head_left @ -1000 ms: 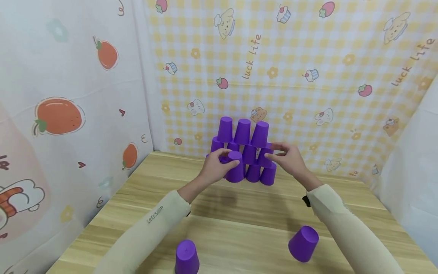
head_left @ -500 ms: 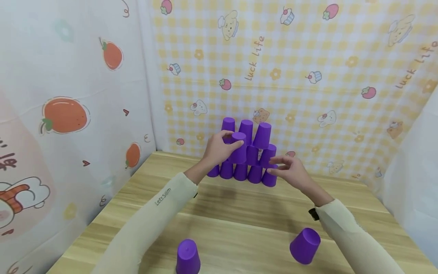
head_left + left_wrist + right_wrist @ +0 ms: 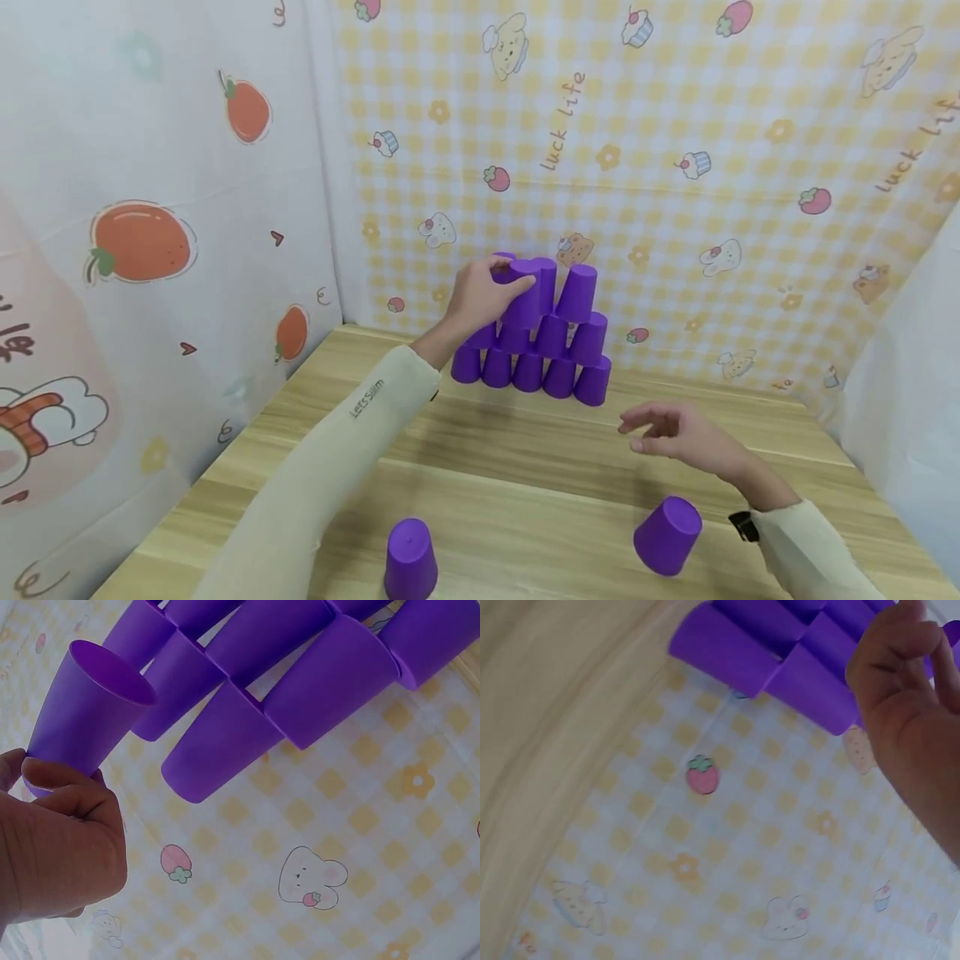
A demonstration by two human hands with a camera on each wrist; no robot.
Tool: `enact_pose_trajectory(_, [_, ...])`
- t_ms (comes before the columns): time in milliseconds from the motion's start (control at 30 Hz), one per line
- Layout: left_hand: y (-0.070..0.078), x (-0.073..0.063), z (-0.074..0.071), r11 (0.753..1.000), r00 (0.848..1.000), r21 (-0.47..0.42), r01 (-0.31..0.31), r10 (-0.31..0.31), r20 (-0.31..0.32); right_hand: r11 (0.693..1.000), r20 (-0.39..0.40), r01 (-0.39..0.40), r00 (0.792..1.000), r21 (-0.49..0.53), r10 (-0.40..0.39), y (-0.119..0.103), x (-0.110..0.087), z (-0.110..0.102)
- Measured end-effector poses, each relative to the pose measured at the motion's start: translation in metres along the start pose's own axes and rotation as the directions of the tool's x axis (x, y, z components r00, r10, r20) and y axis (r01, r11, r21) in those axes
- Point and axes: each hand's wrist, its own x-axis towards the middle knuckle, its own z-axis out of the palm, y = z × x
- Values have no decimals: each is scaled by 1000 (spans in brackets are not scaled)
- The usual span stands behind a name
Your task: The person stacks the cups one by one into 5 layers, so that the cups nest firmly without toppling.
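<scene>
My left hand (image 3: 477, 296) pinches a purple cup (image 3: 522, 300) near its closed end, thumb on the near side. The cup is mouth down, in front of the upper rows of a purple cup pyramid (image 3: 555, 337), and hides part of them. In the left wrist view the held cup (image 3: 90, 712) shows its open mouth, apart from the stacked cups (image 3: 225, 742). My right hand (image 3: 686, 437) hovers over the table to the right of the pyramid, fingers loosely bent, holding nothing. The right wrist view shows this hand (image 3: 911, 697) overlapping the stack (image 3: 780, 660).
Two more purple cups stand mouth down near the front: one at the left (image 3: 411, 560), another at the right (image 3: 667, 536) below my right hand. Behind the wooden table (image 3: 480, 508) hangs a yellow checked cloth (image 3: 645, 217); a white printed cloth (image 3: 225, 200) hangs at the left.
My left hand has raised the cup from in front of the lower rows to the top row's height. My right hand has withdrawn from the pyramid's right side, toward the front right.
</scene>
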Motion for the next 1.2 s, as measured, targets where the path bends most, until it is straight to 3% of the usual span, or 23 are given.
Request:
enact_pose_trajectory(100, [3,8,-3,999,1000,34,10,-10,-5,995,102,71,992,70,-78,10,-13,0])
enact_pose_trajectory(200, [5,15,-6,998,1000,61,20,-18,-24,980,195,136,967,144,-163,17,-21,-2])
enact_pose_trajectory(300, [8,20,-9,998,999,58,19,-16,-46,976,253,150,949,157,-187,21,-25,-4])
enact_pose_trajectory(467, [13,28,-10,998,998,55,16,-13,-62,988,291,120,946,100,-145,24,-32,-8])
enact_pose_trajectory(767, [30,49,-2,999,998,50,4,-1,-62,977,367,101,916,187,-165,39,-49,-4])
enact_pose_trajectory(1000, [32,66,1,999,993,3,54,-53,-102,952,392,220,873,214,-290,47,-53,-3])
enact_pose_trajectory(1200, [29,77,3,997,990,7,82,-81,-115,967,387,102,903,232,-188,50,-58,-4])
